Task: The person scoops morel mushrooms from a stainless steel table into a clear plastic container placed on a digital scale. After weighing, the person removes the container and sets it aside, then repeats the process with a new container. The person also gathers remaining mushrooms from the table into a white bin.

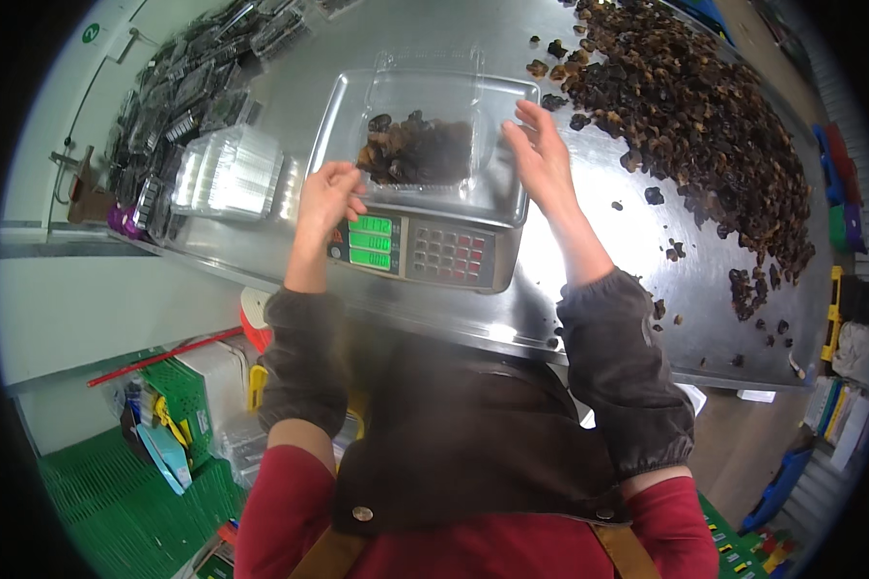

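Note:
A transparent plastic clamshell box (460, 184) rests on the metal pan (503, 206) of a digital scale (449, 253), its lid folded back and away from me. Dark brown pieces that look like wood ear mushrooms (420, 148) fill part of the box. My left hand (329, 192), fingers curled, is at the box's near left corner; whether it grips the rim cannot be told. To the right of the box, my right hand (539, 148) is raised over the pan's edge with fingers apart and nothing in them. The scale's display (371, 242) glows green.
A big heap of the same mushrooms (695, 123) covers the steel table's (420, 307) right side, with loose pieces around it. Nested empty boxes (224, 174) stand left of the scale. Behind them are many filled, closed boxes (195, 87). Green crates (137, 499) lie below left.

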`<state>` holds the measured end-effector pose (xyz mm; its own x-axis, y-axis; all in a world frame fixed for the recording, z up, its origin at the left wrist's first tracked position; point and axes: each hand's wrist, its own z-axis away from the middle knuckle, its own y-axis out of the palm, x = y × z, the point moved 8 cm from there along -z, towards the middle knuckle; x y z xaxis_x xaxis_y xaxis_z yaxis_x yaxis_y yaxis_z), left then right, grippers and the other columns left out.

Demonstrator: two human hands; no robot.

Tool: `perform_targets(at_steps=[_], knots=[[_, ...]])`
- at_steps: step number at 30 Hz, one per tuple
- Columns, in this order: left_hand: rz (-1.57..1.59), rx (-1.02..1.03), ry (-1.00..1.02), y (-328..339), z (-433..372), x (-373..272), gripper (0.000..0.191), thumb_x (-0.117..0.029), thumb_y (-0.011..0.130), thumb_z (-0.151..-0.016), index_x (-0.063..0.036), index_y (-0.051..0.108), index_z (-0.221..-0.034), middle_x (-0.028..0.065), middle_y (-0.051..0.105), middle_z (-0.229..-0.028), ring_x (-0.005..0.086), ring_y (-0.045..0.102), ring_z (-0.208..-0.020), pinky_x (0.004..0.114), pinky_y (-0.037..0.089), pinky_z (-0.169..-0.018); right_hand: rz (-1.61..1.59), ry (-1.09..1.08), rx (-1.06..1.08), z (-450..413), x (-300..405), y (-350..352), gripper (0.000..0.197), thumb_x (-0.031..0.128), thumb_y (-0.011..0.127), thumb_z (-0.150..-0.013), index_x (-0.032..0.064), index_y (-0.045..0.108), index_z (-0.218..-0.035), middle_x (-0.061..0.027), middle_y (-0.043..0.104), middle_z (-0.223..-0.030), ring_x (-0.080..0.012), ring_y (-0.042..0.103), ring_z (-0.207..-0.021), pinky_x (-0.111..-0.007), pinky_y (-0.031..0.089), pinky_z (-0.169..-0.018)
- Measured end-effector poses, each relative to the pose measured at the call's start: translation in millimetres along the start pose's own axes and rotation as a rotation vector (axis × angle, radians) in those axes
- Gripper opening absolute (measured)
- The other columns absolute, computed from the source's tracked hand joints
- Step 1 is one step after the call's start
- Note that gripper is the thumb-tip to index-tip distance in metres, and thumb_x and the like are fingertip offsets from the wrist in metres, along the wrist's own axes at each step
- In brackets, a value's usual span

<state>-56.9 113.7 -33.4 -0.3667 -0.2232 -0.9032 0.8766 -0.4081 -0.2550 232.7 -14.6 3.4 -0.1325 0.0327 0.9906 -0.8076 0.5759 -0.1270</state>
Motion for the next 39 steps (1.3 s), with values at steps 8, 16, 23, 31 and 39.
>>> perform_targets(at_steps=[8, 16, 23, 31, 39], knots=[[0.187, 0.023, 0.000, 4.2, 8.2, 7.4, 0.020, -0.005, 0.061, -0.091, 0.0031, 0.052, -0.107, 0.0109, 0.062, -0.073, 0.0146, 0.060, -0.051, 0.022, 0.046, -0.039, 0.451, -0.139, 0.074, -16.7, 27.4, 32.2, 0.034, 0.018, 0.069, -0.081, 0.0054, 0.064, -0.112, -0.0192, 0.056, -0.123, -0.0324, 0.059, -0.104, -0.038, 0.049, -0.089], [0.258, 0.062, -0.017, 13.8, 15.9, 11.6, 0.025, -0.008, 0.061, -0.092, 0.0037, 0.051, -0.112, 0.0112, 0.063, -0.076, 0.0141, 0.060, -0.052, 0.022, 0.045, -0.041, 0.535, -0.463, 0.056, -4.3, 19.6, 44.3, 0.026, 0.018, 0.073, -0.079, 0.0041, 0.066, -0.100, -0.0177, 0.054, -0.129, -0.0335, 0.051, -0.119, -0.040, 0.046, -0.096], [0.251, -0.107, 0.018, -34.4, 35.5, 16.4, 0.032, -0.017, 0.060, -0.095, 0.0034, 0.053, -0.119, 0.0116, 0.065, -0.082, 0.0134, 0.062, -0.054, 0.021, 0.047, -0.042, 0.433, -0.255, -0.291, -7.9, -30.2, -67.5, 0.019, 0.020, 0.069, -0.084, 0.0042, 0.066, -0.095, -0.0153, 0.060, -0.120, -0.0307, 0.052, -0.117, -0.042, 0.041, -0.100], [0.235, -0.142, -0.002, -46.9, 45.7, 13.8, 0.036, -0.022, 0.058, -0.097, 0.0053, 0.052, -0.119, 0.0119, 0.065, -0.083, 0.0132, 0.062, -0.055, 0.021, 0.048, -0.043, 0.994, -0.372, -0.319, -7.5, -54.5, -86.4, 0.057, 0.021, 0.071, -0.081, -0.0014, 0.051, -0.130, -0.0249, 0.051, -0.130, -0.0362, 0.045, -0.126, -0.046, 0.036, -0.107], [0.505, 0.043, -0.094, 6.1, 32.2, 16.2, 0.049, -0.041, 0.045, -0.102, 0.0059, 0.050, -0.113, 0.0211, 0.066, -0.088, 0.0225, 0.066, -0.060, 0.027, 0.053, -0.047, -0.430, 0.206, 0.026, -74.6, -26.0, 70.9, 0.054, 0.040, 0.055, -0.095, 0.0049, 0.049, -0.135, -0.0196, 0.050, -0.138, -0.0267, 0.050, -0.127, -0.039, 0.032, -0.110]])
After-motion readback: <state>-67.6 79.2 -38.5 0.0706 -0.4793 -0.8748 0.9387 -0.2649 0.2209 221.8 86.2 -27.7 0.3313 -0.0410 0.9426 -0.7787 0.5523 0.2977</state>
